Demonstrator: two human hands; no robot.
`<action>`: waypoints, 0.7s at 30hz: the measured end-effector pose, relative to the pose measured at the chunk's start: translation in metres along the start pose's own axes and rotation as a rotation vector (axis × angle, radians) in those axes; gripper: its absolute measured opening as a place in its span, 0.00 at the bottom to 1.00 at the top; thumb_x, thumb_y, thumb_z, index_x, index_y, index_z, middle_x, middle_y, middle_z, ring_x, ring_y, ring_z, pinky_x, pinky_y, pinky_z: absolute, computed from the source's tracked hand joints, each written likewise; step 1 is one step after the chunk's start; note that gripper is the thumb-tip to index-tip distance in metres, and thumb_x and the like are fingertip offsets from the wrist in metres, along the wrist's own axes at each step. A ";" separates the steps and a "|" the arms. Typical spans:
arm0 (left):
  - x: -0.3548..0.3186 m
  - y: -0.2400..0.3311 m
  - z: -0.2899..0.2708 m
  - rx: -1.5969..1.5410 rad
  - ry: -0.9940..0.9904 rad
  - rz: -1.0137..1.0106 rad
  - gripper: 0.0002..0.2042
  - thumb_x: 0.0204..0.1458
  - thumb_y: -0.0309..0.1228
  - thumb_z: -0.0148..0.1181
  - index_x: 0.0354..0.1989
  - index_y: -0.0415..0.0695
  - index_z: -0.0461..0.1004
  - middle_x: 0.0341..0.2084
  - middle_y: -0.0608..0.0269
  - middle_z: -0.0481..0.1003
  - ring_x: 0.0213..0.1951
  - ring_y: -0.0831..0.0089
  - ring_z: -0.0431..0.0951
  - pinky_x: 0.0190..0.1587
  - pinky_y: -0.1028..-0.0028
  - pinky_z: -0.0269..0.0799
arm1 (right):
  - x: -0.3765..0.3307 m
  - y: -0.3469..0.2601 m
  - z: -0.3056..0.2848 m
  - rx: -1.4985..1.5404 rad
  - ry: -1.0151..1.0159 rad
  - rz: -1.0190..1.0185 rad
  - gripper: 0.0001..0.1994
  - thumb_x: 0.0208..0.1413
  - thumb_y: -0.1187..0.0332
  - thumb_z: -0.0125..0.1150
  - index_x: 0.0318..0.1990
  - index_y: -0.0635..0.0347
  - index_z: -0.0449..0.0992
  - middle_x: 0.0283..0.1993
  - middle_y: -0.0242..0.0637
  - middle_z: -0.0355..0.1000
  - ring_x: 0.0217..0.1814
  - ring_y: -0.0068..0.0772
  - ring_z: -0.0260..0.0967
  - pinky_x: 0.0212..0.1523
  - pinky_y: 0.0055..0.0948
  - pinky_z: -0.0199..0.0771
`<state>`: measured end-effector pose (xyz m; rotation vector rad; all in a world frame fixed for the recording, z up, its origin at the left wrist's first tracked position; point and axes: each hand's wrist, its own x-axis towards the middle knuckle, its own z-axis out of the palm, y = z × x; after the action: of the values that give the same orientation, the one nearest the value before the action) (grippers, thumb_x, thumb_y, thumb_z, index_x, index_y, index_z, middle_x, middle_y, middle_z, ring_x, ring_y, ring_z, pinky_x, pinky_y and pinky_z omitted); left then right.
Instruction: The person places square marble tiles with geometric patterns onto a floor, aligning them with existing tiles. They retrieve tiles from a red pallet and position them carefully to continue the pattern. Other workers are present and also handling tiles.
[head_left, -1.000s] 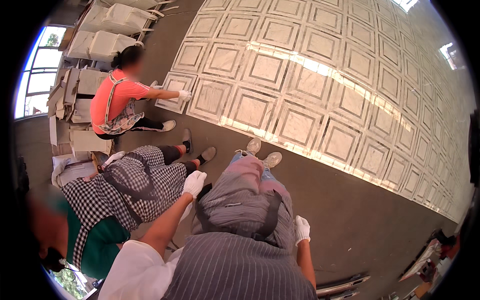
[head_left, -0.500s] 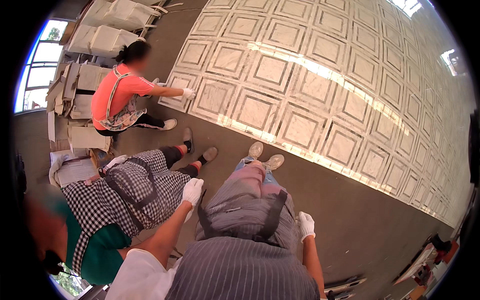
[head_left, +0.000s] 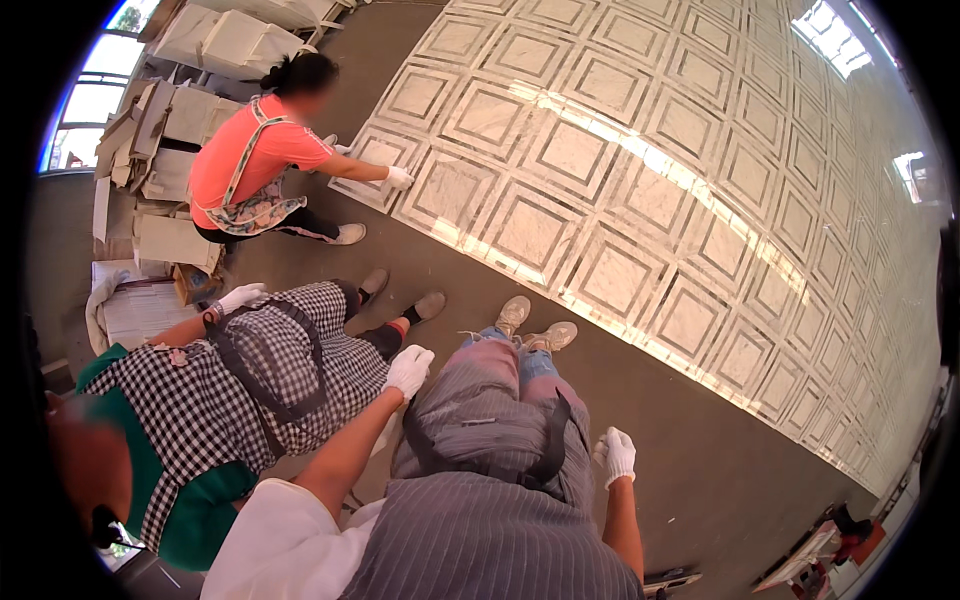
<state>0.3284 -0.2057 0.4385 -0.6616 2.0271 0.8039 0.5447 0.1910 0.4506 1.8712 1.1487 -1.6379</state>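
Note:
I look down my own front, over a grey striped apron (head_left: 480, 440) to my beige shoes (head_left: 532, 322) on the brown floor. My left hand (head_left: 408, 370), in a white glove, hangs loosely curled beside the apron's left edge and holds nothing. My right hand (head_left: 617, 455), also in a white glove, hangs at my right hip with nothing in it. Just ahead of my shoes lies a big floor of pale marble tiles with square frames (head_left: 640, 180).
A person in a black-and-white checked apron (head_left: 250, 380) stands close on my left. A crouching person in an orange shirt (head_left: 250, 160) rests a gloved hand on a corner tile (head_left: 385, 155). Stacked slabs and boxes (head_left: 170, 110) line the far left.
The view has drifted a little, so the crouching person and the tiles sit lower in the picture. Both my hands stay at my sides, hardly moved.

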 end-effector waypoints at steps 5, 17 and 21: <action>0.046 -0.006 -0.008 -0.063 -0.077 0.071 0.16 0.53 0.40 0.51 0.36 0.36 0.73 0.23 0.57 0.75 0.26 0.70 0.75 0.32 0.70 0.70 | -0.008 0.024 0.032 0.117 -0.089 -0.112 0.12 0.59 0.63 0.57 0.43 0.63 0.70 0.29 0.29 0.70 0.24 0.17 0.65 0.22 0.15 0.63; 0.080 0.019 0.034 0.315 -0.117 0.295 0.20 0.51 0.43 0.48 0.40 0.38 0.75 0.41 0.45 0.75 0.48 0.51 0.74 0.51 0.60 0.67 | -0.020 0.149 -0.010 0.115 0.175 -0.242 0.15 0.58 0.61 0.57 0.42 0.66 0.75 0.31 0.33 0.74 0.26 0.19 0.66 0.27 0.20 0.66; 0.066 0.048 0.085 0.488 -0.160 0.485 0.19 0.50 0.43 0.48 0.39 0.41 0.76 0.44 0.45 0.74 0.49 0.52 0.72 0.52 0.60 0.66 | -0.020 0.197 -0.030 0.133 0.214 -0.267 0.15 0.57 0.61 0.57 0.40 0.66 0.76 0.30 0.32 0.73 0.25 0.18 0.65 0.27 0.19 0.64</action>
<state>0.3040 -0.1221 0.3592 0.1728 2.1447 0.5645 0.7183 0.0929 0.4344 2.0930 1.4646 -1.7208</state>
